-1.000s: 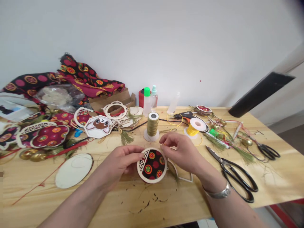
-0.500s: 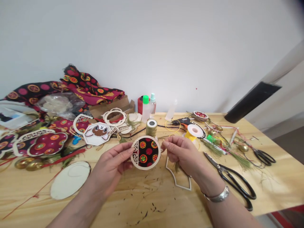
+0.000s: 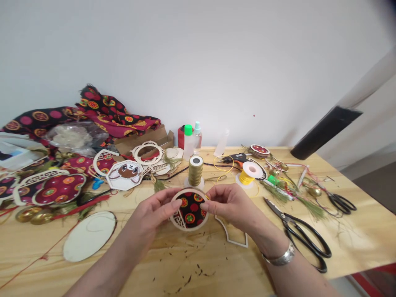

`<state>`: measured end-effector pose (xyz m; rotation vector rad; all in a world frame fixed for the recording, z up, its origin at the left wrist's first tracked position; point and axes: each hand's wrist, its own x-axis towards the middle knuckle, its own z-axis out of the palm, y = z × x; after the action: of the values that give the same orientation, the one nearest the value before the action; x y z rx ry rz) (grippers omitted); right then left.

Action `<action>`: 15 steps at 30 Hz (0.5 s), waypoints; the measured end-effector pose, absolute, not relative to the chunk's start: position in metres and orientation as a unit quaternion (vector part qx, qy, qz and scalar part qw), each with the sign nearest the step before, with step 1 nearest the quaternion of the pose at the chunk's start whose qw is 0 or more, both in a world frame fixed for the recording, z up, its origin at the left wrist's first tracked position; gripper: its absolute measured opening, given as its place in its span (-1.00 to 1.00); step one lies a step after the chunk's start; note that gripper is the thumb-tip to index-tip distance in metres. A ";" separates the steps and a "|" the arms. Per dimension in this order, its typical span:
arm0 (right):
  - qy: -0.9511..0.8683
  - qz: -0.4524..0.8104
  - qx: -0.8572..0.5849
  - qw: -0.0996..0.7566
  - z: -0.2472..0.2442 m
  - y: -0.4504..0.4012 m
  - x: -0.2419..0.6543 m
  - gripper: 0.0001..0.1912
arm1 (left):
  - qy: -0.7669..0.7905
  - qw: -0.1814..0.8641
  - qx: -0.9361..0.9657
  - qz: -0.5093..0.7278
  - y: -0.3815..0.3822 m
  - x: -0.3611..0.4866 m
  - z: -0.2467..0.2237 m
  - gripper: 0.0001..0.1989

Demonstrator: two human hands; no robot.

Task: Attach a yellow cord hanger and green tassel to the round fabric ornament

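Note:
A round wooden ornament (image 3: 192, 213) with a pale rim, a cut-out lattice strip and dark flowered fabric is held above the table between both hands. My left hand (image 3: 157, 212) grips its left edge, thumb on the front. My right hand (image 3: 227, 204) pinches the upper right edge the same way. Fingers behind the ornament are hidden. Just beyond it stands a spool of olive-gold thread (image 3: 196, 172). Under my right hand lies a pale wooden outline frame (image 3: 236, 242), partly covered.
Black-handled scissors (image 3: 305, 237) lie at the right, near a yellow cord spool (image 3: 247, 175) and a glue gun (image 3: 236, 159). An oval wood slice (image 3: 89, 237) lies at the left, before fabric pieces and an animal-face ornament (image 3: 125, 175). Bottles (image 3: 188, 142) stand behind.
My right hand has come left and now grips the ornament's edge. The ornament has dropped slightly and turned, its lattice strip now at the lower left.

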<state>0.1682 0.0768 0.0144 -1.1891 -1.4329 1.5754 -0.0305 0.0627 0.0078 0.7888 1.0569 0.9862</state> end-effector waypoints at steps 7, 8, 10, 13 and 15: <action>-0.653 0.540 -0.470 0.246 0.009 0.069 0.165 -0.89 | 0.477 0.633 0.503 0.343 0.057 -0.029 0.002 -0.43; -0.659 0.533 -0.472 0.243 0.009 0.068 0.165 -0.89 | 0.489 0.612 0.529 0.326 0.056 -0.029 0.002 -0.49; -0.672 0.519 -0.469 0.243 0.009 0.067 0.164 -0.91 | 0.507 0.560 0.577 0.311 0.056 -0.030 0.002 -0.63; -0.676 0.527 -0.454 0.244 0.010 0.068 0.164 -0.94 | 0.509 0.528 0.605 0.311 0.056 -0.029 0.003 -0.80; -0.661 0.547 -0.454 0.241 0.011 0.069 0.166 -0.89 | 0.507 0.552 0.586 0.307 0.056 -0.028 0.004 -0.82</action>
<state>0.1661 0.0691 0.0109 -1.2406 -1.8071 1.4975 -0.0282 0.0564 0.0038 1.3866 1.2003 0.7264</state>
